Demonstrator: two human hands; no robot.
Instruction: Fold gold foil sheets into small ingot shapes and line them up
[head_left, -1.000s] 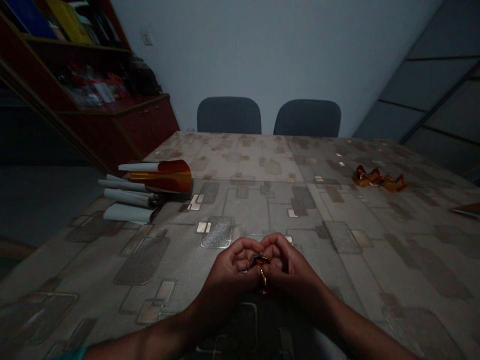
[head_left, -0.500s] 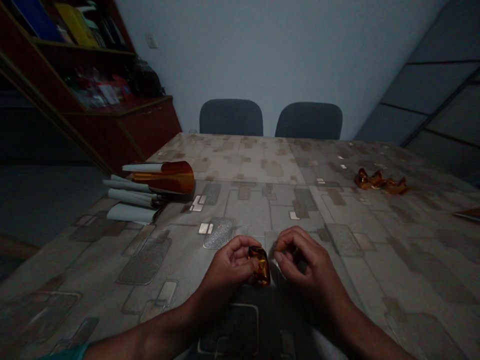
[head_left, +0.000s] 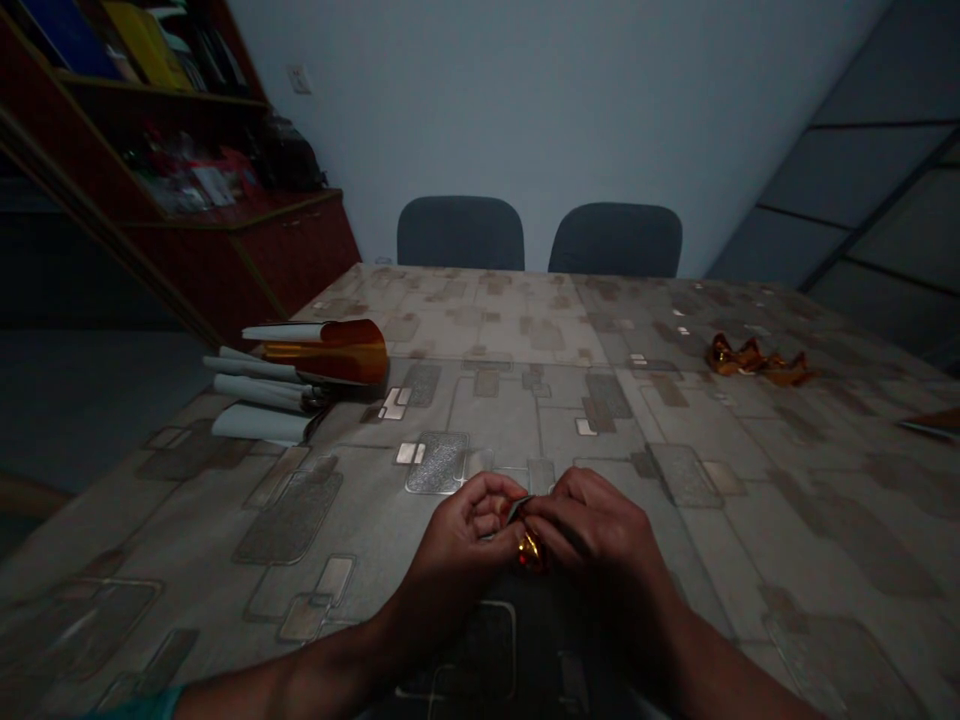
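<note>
Two hands close on one small amber foil piece (head_left: 529, 550), we note, held just above the near edge of the patterned tabletop (head_left: 675, 420), left hand (head_left: 469, 530) and right hand (head_left: 592, 525) clenched together and pinching it, with crumpled foil (head_left: 750, 358) at our 2 o'clock and white paper rolls (head_left: 259, 422) at 10 o'clock.
</note>
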